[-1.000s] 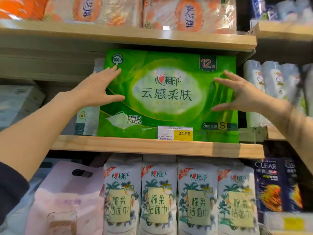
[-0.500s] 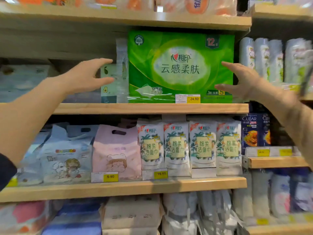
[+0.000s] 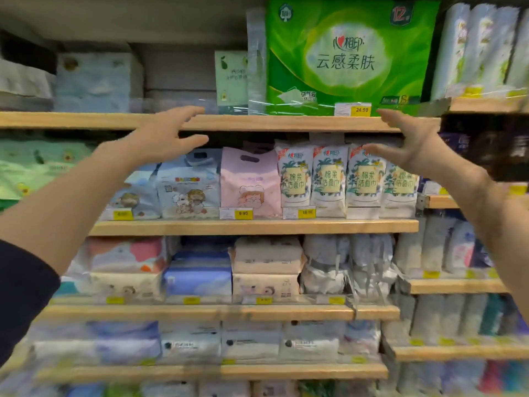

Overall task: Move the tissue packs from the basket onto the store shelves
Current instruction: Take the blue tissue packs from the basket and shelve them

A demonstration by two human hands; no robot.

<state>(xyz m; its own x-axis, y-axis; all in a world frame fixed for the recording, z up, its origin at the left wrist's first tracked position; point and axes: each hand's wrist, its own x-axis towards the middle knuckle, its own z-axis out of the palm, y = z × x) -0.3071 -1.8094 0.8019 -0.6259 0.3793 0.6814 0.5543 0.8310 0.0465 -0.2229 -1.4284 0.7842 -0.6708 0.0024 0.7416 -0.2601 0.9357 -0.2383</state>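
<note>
green tissue pack (image 3: 346, 57) stands upright on the top wooden shelf (image 3: 229, 122), face out, bottom edge at the front lip behind the 24.90 price tag (image 3: 352, 109), so label and price read together. Left hand (image 3: 169, 136) and right hand (image 3: 406, 138) both spread wide, empty, palms facing in, below and in front of the shelf, clear of the pack. Spacing roughly matches pack width, likely a two-sided grip just let go. Basket not in view

Before me the green pack (image 3: 347, 55) reads 心相印, 云感柔肤 and 12; its tag (image 3: 352, 109) says 24.90; the white bags (image 3: 330, 179) read 棉柔洁面巾.
</note>
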